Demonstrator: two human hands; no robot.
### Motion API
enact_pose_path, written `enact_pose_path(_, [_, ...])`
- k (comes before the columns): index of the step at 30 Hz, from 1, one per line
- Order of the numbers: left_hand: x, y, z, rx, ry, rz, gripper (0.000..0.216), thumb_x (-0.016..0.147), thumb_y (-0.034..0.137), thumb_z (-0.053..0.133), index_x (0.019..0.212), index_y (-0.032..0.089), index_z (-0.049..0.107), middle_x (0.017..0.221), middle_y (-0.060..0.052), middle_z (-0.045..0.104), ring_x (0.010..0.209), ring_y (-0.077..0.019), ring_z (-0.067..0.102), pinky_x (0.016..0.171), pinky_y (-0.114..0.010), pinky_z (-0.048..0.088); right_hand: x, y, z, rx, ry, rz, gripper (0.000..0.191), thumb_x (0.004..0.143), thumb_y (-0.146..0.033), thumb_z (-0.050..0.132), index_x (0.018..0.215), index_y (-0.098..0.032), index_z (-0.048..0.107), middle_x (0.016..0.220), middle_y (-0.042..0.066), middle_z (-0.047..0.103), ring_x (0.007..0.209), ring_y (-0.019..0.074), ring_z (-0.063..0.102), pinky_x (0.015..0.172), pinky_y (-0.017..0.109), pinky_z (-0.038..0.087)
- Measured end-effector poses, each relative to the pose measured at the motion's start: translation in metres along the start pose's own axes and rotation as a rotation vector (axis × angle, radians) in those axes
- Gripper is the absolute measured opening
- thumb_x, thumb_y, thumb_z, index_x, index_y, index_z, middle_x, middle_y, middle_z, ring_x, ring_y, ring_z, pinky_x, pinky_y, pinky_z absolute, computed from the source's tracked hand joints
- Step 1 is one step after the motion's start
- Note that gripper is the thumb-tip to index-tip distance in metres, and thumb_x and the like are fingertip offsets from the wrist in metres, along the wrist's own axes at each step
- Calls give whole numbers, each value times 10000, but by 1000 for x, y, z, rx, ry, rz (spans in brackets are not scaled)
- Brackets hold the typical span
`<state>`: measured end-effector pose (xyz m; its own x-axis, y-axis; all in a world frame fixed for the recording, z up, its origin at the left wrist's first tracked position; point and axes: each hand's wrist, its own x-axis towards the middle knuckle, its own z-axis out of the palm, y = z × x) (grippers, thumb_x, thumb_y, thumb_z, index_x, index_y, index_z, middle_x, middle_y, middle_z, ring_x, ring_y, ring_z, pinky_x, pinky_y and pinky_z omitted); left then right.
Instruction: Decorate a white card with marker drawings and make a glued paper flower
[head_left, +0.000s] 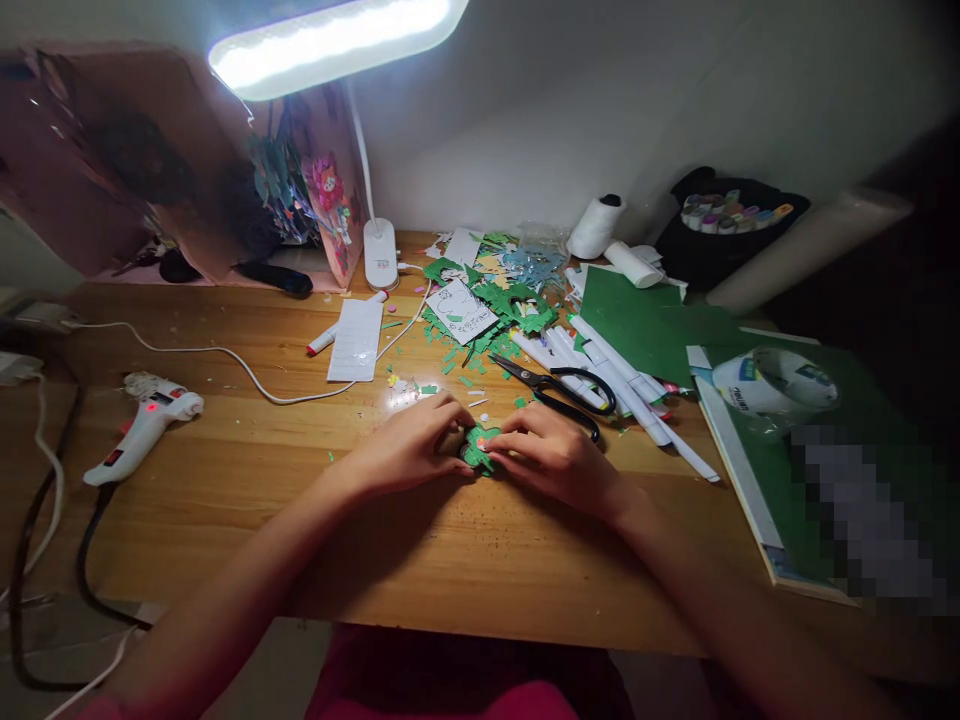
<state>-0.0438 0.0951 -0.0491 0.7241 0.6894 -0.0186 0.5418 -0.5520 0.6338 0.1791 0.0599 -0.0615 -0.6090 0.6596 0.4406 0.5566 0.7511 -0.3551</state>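
Note:
Both of my hands rest on the wooden desk (262, 500) and meet over a small green paper cutout (477, 446). My left hand (412, 445) has its fingers curled, with the fingertips pressed on the cutout's left side. My right hand (551, 452) pinches the cutout's right edge between thumb and fingers. The cutout lies flat on the desk between the two hands, partly hidden by the fingers.
Black scissors (559, 388) lie just beyond my right hand. A white glue gun (142, 420) with its cord sits at the left. Green paper scraps (510, 310), rolled white paper strips (622, 385), green sheets (645, 320), a desk lamp (379, 250), a marker case (731, 215) and tape (776, 380) crowd the far and right side.

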Motion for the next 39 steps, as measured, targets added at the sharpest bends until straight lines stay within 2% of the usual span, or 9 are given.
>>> enact_pose_path(18, [0, 4, -3, -32, -6, -14, 385, 716, 372, 729, 1023, 211, 560, 988, -45, 556, 889, -206, 523, 714, -290, 406, 0, 2, -1, -28, 5, -37, 187, 885, -231, 521, 913, -180, 698, 784, 70, 645, 697, 154, 521, 599, 265, 419])
enact_pose_path(25, [-2, 8, -4, -16, -6, 14, 489, 696, 433, 731, 1093, 226, 533, 1033, -58, 547, 931, -228, 517, 750, -318, 416, -1, 4, 0, -9, -1, -38, 176, 876, -223, 533, 931, -180, 694, 808, 74, 644, 717, 161, 527, 612, 271, 428])
enact_pose_path(34, [0, 9, -1, 50, 4, 49, 420, 747, 397, 692, 1101, 227, 542, 1030, -60, 536, 919, -218, 513, 746, -312, 416, -2, 4, -2, -27, -3, -46, 176, 857, -216, 560, 959, -176, 697, 817, 72, 652, 726, 166, 531, 626, 277, 431])
enact_pose_path(39, [-1, 9, -3, 60, -5, 54, 404, 765, 393, 672, 1108, 225, 540, 1034, -59, 535, 913, -211, 513, 734, -307, 414, -1, 5, -5, -102, -52, -82, 201, 868, -237, 543, 1007, -206, 685, 821, 58, 655, 717, 158, 531, 629, 274, 430])
